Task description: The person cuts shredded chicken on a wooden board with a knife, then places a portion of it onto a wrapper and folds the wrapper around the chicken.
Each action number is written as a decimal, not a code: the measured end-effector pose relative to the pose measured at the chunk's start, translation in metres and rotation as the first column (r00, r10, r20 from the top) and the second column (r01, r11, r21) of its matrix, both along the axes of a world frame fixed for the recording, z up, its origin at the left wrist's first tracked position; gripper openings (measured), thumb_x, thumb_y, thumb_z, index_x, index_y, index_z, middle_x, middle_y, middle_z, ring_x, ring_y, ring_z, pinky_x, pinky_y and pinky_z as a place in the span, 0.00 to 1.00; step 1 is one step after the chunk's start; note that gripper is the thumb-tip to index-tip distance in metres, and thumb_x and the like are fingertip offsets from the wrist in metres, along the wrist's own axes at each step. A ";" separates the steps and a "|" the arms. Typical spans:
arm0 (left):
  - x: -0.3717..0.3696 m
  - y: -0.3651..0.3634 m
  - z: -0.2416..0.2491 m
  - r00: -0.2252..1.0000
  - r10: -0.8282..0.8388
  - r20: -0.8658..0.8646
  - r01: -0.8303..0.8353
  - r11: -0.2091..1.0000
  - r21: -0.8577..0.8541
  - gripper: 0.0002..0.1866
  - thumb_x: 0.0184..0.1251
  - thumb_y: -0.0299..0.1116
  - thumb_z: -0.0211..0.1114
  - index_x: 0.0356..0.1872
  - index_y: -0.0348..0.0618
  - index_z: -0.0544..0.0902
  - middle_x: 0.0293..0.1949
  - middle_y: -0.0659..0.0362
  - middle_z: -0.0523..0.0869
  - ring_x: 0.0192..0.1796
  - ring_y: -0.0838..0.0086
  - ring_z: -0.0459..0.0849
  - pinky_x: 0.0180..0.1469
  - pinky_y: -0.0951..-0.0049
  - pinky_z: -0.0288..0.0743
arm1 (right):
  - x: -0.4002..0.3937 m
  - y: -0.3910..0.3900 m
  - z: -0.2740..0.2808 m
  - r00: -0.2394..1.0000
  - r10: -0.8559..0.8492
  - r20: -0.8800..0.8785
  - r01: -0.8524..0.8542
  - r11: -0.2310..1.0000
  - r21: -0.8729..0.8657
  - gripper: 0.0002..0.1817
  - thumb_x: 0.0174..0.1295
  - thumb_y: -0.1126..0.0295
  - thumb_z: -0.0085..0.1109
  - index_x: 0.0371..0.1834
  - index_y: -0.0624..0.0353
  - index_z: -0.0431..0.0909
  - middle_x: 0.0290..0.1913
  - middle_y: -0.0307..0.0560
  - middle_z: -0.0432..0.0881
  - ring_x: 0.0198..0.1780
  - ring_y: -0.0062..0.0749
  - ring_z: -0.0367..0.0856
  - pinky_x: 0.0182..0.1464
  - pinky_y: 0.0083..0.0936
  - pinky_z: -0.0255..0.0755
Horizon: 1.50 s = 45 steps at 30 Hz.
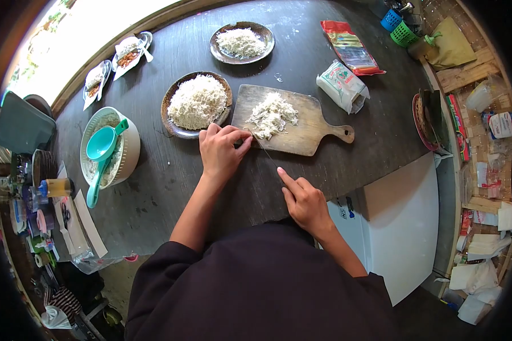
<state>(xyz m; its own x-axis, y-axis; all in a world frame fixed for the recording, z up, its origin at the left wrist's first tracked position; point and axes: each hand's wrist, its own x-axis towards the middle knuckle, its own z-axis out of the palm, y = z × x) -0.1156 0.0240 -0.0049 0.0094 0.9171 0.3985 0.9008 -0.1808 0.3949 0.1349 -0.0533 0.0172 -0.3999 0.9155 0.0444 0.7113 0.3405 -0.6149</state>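
Observation:
My left hand [223, 150] is closed at the near left corner of the wooden cutting board [310, 116], thumb and fingers pinched by the tip of a thin knife [264, 149]. Whatever lies in that pinch is too small to make out. In my right hand [306, 202], at the table's near side, is the knife's handle end, with the index finger stretched along it. The blade slants up and left to the board. Pale shredded food [273, 115], perhaps shredded chicken, lies loosely piled on the board. A bowl heaped with similar pale shreds [198, 102] stands just beyond my left hand.
A second plate of shreds [242, 42] sits at the back. To the left are a white basin [132, 150] with a teal sieve [101, 143] and two small wrapped food portions [128, 52]. A white packet [342, 86] and red package [352, 48] lie right.

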 end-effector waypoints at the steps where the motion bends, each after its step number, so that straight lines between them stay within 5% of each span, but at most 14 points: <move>1: 0.000 0.000 0.002 1.000 -0.001 0.001 0.001 1.000 0.001 0.07 0.64 0.46 0.80 0.37 0.61 0.97 0.37 0.74 0.93 0.41 0.72 0.81 0.52 0.67 0.68 | -0.003 0.003 0.000 0.999 -0.006 0.034 0.006 1.000 0.009 0.28 0.74 0.68 0.63 0.78 0.42 0.78 0.34 0.46 0.78 0.28 0.45 0.84 0.34 0.43 0.84; 45: -0.001 -0.001 0.000 0.998 0.007 0.064 -0.004 0.999 -0.045 0.07 0.61 0.44 0.82 0.36 0.58 0.97 0.38 0.72 0.94 0.39 0.72 0.82 0.52 0.66 0.71 | 0.012 -0.002 0.009 1.000 0.014 -0.005 -0.013 0.998 0.054 0.30 0.73 0.69 0.65 0.78 0.40 0.78 0.33 0.44 0.77 0.27 0.43 0.84 0.33 0.41 0.83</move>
